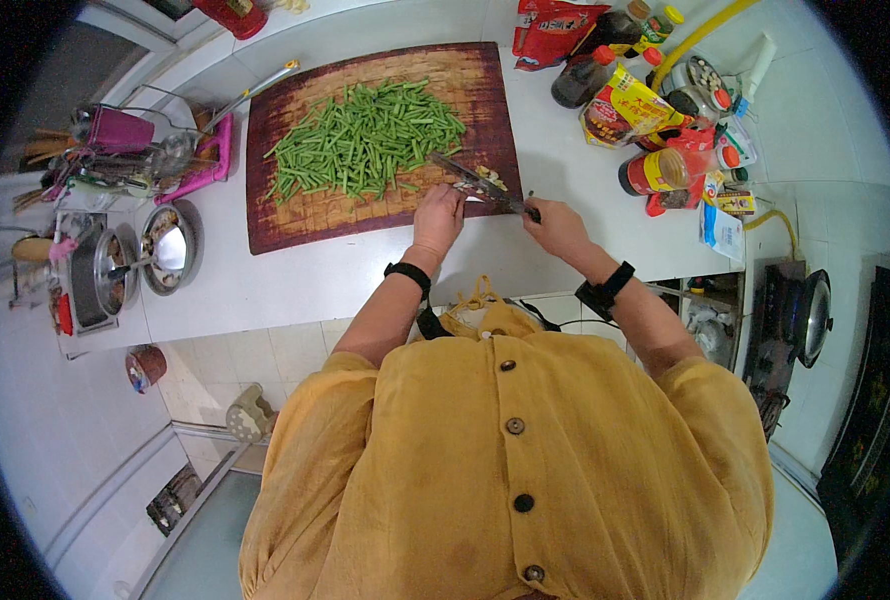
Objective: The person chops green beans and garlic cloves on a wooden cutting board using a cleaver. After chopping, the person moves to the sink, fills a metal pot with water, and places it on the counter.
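My right hand (pixel 557 228) grips the dark handle of a kitchen knife (pixel 476 180), whose blade points left across the front right part of a worn wooden cutting board (pixel 295 232). Pale chopped bits, perhaps garlic (pixel 493 177), lie along the blade. Bent fingers of my left hand (pixel 439 216) rest at the board's front edge, close to the blade; whether they hold anything is hidden. A wide heap of cut green stalks, like green beans or garlic scapes (pixel 370 139), covers the board's middle, left of and behind the knife.
Sauce bottles (pixel 658 171), a yellow seasoning pouch (pixel 625 109) and red packets (pixel 557 34) crowd the counter's right end. On the left are a pink dish rack (pixel 223 150) and a metal bowl (pixel 167 247) with a utensil across it. A lidded pan (pixel 815 319) sits far right.
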`<control>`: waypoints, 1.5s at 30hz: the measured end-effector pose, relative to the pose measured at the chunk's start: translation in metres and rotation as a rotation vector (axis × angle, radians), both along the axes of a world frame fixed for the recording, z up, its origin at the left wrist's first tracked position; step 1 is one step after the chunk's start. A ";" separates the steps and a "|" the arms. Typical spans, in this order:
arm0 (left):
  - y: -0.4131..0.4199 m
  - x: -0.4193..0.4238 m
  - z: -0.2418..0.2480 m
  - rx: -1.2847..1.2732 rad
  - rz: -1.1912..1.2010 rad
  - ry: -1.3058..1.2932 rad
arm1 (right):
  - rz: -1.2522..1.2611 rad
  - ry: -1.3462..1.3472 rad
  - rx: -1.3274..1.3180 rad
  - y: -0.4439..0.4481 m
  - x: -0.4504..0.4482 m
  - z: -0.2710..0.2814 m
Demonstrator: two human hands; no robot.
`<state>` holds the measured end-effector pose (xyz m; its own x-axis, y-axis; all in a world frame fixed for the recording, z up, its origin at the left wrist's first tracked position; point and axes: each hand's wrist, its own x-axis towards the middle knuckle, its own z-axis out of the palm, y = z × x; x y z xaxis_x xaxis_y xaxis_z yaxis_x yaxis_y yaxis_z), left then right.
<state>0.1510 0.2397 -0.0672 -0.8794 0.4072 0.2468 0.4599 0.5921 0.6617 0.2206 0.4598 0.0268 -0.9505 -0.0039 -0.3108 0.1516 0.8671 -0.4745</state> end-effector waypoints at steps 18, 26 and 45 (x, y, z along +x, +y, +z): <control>0.001 0.000 -0.002 0.061 -0.013 0.077 | 0.059 -0.016 0.026 0.000 0.005 -0.014; 0.000 -0.001 -0.008 0.021 0.000 0.071 | 0.020 -0.036 -0.001 0.006 0.015 0.000; -0.001 -0.001 -0.007 0.037 -0.005 0.061 | -0.012 -0.013 -0.041 -0.006 0.010 -0.020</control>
<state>0.1495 0.2387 -0.0741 -0.8602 0.4012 0.3148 0.5029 0.5652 0.6539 0.2308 0.4539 0.0069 -0.9464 -0.0056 -0.3229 0.1683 0.8448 -0.5080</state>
